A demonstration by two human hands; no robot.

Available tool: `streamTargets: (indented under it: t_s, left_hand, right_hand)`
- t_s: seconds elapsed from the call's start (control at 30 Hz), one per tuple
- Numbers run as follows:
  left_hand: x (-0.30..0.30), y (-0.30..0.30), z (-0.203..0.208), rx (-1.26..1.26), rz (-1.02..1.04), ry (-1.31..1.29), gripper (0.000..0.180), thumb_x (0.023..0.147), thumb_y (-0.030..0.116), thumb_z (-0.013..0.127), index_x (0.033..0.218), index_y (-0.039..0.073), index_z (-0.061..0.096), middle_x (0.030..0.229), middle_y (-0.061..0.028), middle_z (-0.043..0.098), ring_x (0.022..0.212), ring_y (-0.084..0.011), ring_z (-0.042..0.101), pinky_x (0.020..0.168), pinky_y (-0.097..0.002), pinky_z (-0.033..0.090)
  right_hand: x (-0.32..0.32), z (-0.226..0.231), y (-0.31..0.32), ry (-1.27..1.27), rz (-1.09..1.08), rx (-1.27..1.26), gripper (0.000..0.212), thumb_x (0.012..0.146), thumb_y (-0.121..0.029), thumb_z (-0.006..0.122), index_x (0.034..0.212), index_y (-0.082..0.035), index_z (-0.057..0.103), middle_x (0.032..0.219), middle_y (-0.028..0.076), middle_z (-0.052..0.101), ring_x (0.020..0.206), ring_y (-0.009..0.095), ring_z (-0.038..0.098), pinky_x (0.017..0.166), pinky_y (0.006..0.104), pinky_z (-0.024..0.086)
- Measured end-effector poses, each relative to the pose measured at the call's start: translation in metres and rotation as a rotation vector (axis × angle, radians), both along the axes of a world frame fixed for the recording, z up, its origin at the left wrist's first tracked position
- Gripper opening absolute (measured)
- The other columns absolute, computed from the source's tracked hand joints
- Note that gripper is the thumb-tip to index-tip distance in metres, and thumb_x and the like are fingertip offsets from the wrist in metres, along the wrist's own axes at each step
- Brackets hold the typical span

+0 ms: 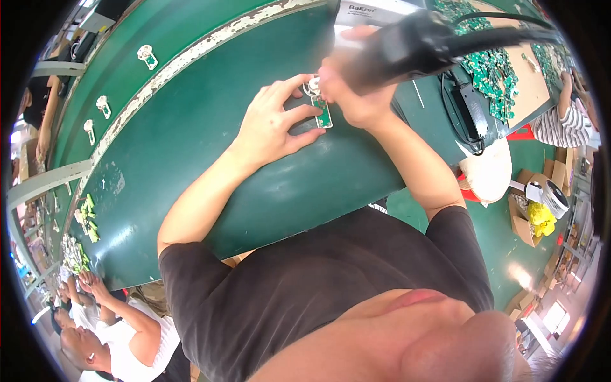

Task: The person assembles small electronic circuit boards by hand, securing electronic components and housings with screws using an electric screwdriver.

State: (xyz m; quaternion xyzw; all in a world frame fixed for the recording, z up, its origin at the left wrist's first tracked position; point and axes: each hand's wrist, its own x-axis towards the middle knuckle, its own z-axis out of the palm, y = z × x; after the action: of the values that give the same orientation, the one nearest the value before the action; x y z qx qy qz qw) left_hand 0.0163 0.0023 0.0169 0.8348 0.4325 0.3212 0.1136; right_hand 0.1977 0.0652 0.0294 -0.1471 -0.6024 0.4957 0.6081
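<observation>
My left hand (272, 121) steadies a small white plastic housing with a green circuit board (323, 113) on the green bench, its fingers curled along the left side and lower end. My right hand (364, 105) is wrapped around a black corded electric screwdriver (410, 54), blurred and standing up toward me. Its tip is hidden behind the hand, over the round white upper end of the housing (314, 86). Right thumb and fingers come close to that end; whether they touch it I cannot tell.
Behind the screwdriver stands a silver box (375, 11). Many green circuit boards (493, 79) lie on cardboard at right, near a black power adapter (470, 109). Beyond a worn white rail, similar housings (147, 56) sit on a green strip. Co-workers (137, 325) sit at left and right.
</observation>
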Motion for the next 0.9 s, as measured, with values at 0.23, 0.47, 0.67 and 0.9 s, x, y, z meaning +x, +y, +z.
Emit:
streamTargets:
  t_s: [0.23, 0.47, 0.67, 0.9]
  left_hand:
    - [-0.046, 0.060, 0.028, 0.176, 0.330, -0.041, 0.033, 0.076, 0.028, 0.086, 0.103, 0.012, 0.075, 0.137, -0.0164, 0.062, 0.103, -0.0318, 0.066, 0.095, -0.0450, 0.054]
    - [-0.088, 0.162, 0.021, 0.289, 0.355, -0.181, 0.009, 0.083, 0.006, 0.071, 0.091, 0.003, 0.071, 0.107, -0.0167, 0.069, 0.090, -0.0306, 0.067, 0.081, -0.0405, 0.053]
    - [-0.152, 0.205, -0.046, 0.214, 0.484, 0.107, 0.045, 0.092, 0.033, 0.073, 0.134, 0.018, 0.066, 0.144, -0.0141, 0.060, 0.127, -0.0364, 0.057, 0.111, -0.0445, 0.044]
    - [-0.150, 0.195, -0.045, 0.257, 0.516, 0.069, 0.040, 0.090, 0.025, 0.073, 0.130, 0.020, 0.069, 0.139, -0.0091, 0.061, 0.132, -0.0339, 0.053, 0.112, -0.0440, 0.042]
  right_hand:
    - [-0.001, -0.012, 0.010, -0.165, 0.064, 0.007, 0.048, 0.091, 0.009, 0.066, 0.132, -0.001, 0.044, 0.074, 0.005, 0.063, 0.059, 0.011, 0.057, 0.053, 0.0259, 0.045]
    - [0.002, -0.004, 0.005, -0.190, 0.075, -0.134, 0.034, 0.091, 0.008, 0.068, 0.120, 0.000, 0.054, 0.077, 0.003, 0.064, 0.061, 0.009, 0.058, 0.056, 0.0253, 0.046]
    - [-0.004, -0.008, 0.005, -0.121, 0.131, -0.057, 0.033, 0.090, 0.010, 0.068, 0.118, 0.000, 0.055, 0.083, 0.003, 0.064, 0.073, 0.009, 0.059, 0.063, 0.0264, 0.047]
    - [-0.003, -0.002, 0.003, -0.120, 0.159, -0.087, 0.033, 0.089, 0.013, 0.067, 0.116, 0.000, 0.055, 0.082, 0.004, 0.062, 0.070, 0.009, 0.058, 0.060, 0.0272, 0.046]
